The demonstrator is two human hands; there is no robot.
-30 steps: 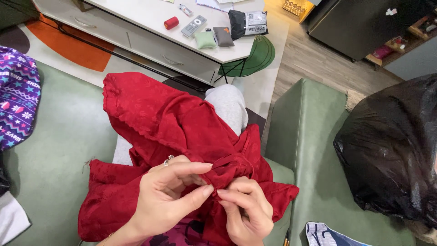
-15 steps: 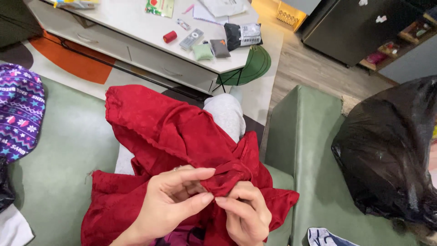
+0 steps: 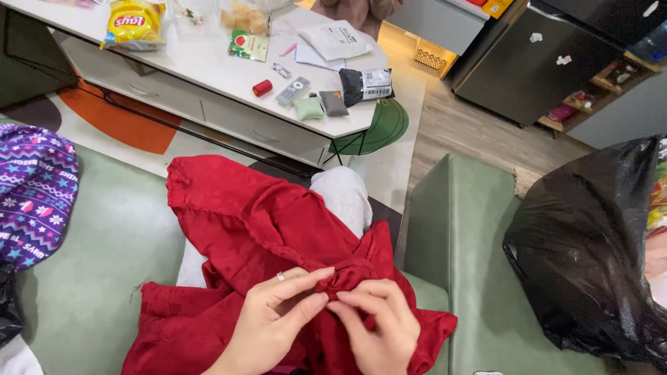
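A crumpled red garment (image 3: pixel 236 222) lies over my lap on a green sofa (image 3: pixel 111 243). My left hand (image 3: pixel 278 312), with a ring on one finger, pinches a bunched fold of the red fabric near its middle. My right hand (image 3: pixel 379 330) pinches the same fold from the other side, fingertips nearly touching those of the left. A grey-clad knee (image 3: pixel 344 198) shows beyond the garment.
A white low table (image 3: pixel 208 62) stands ahead with a yellow snack bag (image 3: pixel 132 24), a red spool (image 3: pixel 262 87), a remote (image 3: pixel 293 90) and small pouches. A black plastic bag (image 3: pixel 590 250) fills the right armrest. A purple patterned cloth (image 3: pixel 35 194) lies left.
The camera has tilted up, showing more of the table. Both hands stay pinched on the red fabric, the fingers having shifted slightly along the fold.
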